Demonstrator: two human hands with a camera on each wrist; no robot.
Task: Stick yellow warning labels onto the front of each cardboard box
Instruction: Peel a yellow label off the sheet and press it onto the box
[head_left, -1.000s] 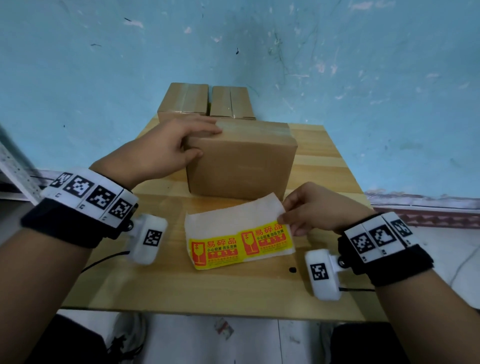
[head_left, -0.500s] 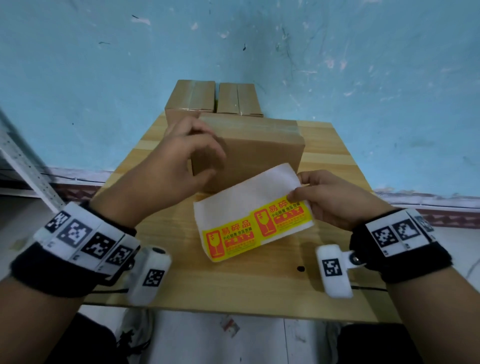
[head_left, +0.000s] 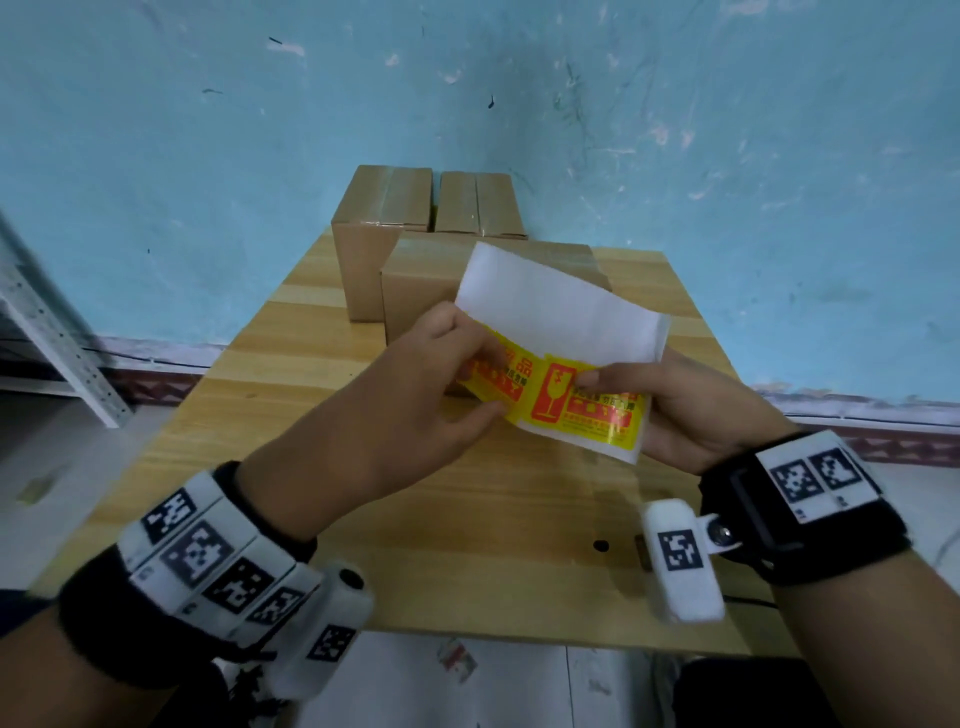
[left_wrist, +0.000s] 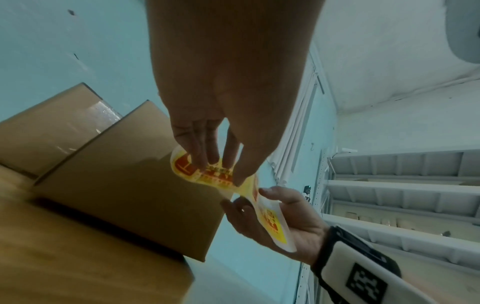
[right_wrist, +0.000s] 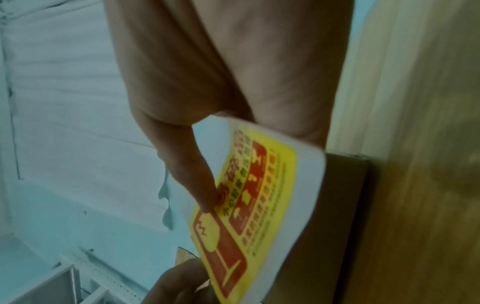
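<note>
both hands pinch label sheet (head_left: 558, 332), held above bench centre before nearest box (head_left: 415, 291): left hand (head_left: 415, 405) peeling a label (head_left: 493, 376), right hand (head_left: 696, 410) gripping backing. risk: label tears or folds onto itself if peeled crooked.

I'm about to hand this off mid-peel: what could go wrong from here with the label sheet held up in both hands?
1. The left hand pinches one yellow label that already bends; peeled, it could fold onto itself.
2. The backing sheet hangs in the air, held only by the right hand, so a tug might tear it.
3. Nothing steadies the front box; pressing may push it back.
</note>
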